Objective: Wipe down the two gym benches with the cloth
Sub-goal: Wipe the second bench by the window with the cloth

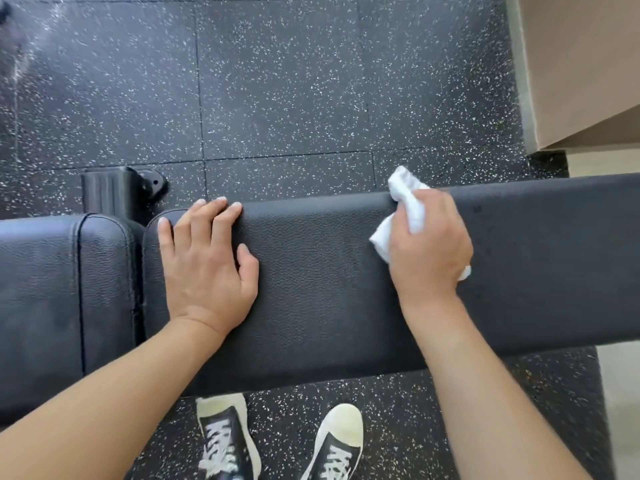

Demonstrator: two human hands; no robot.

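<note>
- Right-hand grip (429,244) curled around a bunched white cloth (408,202), pinning it down near the far edge of the long black bench pad (329,289); cloth pokes out above the fingers, to the left of the palm, and a scrap at the right of the wrist.
- Left hand (207,265) flat on the same pad, fingers straight and spread, tips right at the far edge, holding nothing.
- Both hands well apart, with a stretch of bare pad between them.
- Plenty of open pad to the right of the cloth, running off the frame's right side.
- Second padded section (52,289) just left of the left hand, separated by a narrow gap; cut off at the left edge.
- Black frame foot (117,192) peeking out beyond the gap, on the speckled rubber floor (277,81).
- Two black-and-white sneakers (225,441) on the floor at the near side, partly cut off at the bottom.
- Tan wall corner (588,64) top right.
- Blurry dark shape top left, hard to make out.
</note>
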